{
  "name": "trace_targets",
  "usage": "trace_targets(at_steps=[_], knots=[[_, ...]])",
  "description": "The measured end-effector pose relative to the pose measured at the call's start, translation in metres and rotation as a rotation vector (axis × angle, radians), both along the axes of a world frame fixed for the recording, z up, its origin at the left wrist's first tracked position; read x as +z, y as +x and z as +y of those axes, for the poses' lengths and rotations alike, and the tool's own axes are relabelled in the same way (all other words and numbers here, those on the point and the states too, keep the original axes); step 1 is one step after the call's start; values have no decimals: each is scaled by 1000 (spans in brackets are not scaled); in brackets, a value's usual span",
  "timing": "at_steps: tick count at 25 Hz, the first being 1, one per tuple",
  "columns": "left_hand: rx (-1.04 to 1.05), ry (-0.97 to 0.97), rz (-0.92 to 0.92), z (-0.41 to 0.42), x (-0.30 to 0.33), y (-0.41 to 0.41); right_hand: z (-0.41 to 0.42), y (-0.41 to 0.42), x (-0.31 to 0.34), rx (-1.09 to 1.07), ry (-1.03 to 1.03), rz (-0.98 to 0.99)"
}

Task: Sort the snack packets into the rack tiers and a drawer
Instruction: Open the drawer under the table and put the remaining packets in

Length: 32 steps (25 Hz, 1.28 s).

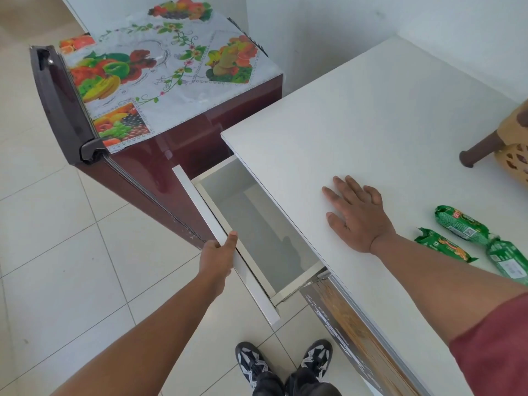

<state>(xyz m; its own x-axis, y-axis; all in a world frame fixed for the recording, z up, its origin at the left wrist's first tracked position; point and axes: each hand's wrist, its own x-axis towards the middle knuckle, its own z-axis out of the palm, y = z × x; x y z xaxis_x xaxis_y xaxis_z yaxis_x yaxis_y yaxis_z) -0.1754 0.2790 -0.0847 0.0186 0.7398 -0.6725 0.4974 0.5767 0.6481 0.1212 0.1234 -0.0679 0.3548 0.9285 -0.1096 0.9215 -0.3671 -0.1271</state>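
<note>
Both arms reach forward, each hand on a different surface.

The left hand point(218, 257) grips the front panel of the drawer point(228, 241): the thumb lies on its top edge and the fingers curl under the outer side, the arm long and almost straight. The right hand point(354, 214) rests flat on the counter point(371, 124), palm down, fingers straight and a little spread. A red sleeve point(497, 347) covers the right upper arm.

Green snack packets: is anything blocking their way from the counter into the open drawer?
Nothing closes off the drawer; it is open. Between it and the green snack packets, the right hand rests flat on the counter. The left hand grips the drawer front.
</note>
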Motion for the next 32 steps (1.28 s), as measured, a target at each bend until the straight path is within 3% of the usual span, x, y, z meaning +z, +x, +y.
trace_targets(at_steps=[2, 4, 7, 12, 17, 23, 26, 32], knots=[[-1, 211, 122, -13, 10, 5, -3, -6, 7, -9, 27, -24], [-152, 492, 259, -29, 23, 20, -13, -16, 15, 28, 155, -63], [-542, 767, 117, -56, 50, 65, -42, -30, 35, 48, 393, -71], [-1117, 778, -185, -114, 77, 155, -128, 4, 72, -217, 488, -10], [-1484, 800, -161, -156, 71, 218, -196, 29, 65, -535, 256, 210], [-1569, 769, -70, -169, 57, 242, -207, 23, 44, -553, 294, 400], [-1514, 740, -112, -163, 57, 237, -198, 19, 42, -570, 286, 444], [-1334, 580, -148, -131, 71, 197, -169, 1, 48, -525, 399, 726]])
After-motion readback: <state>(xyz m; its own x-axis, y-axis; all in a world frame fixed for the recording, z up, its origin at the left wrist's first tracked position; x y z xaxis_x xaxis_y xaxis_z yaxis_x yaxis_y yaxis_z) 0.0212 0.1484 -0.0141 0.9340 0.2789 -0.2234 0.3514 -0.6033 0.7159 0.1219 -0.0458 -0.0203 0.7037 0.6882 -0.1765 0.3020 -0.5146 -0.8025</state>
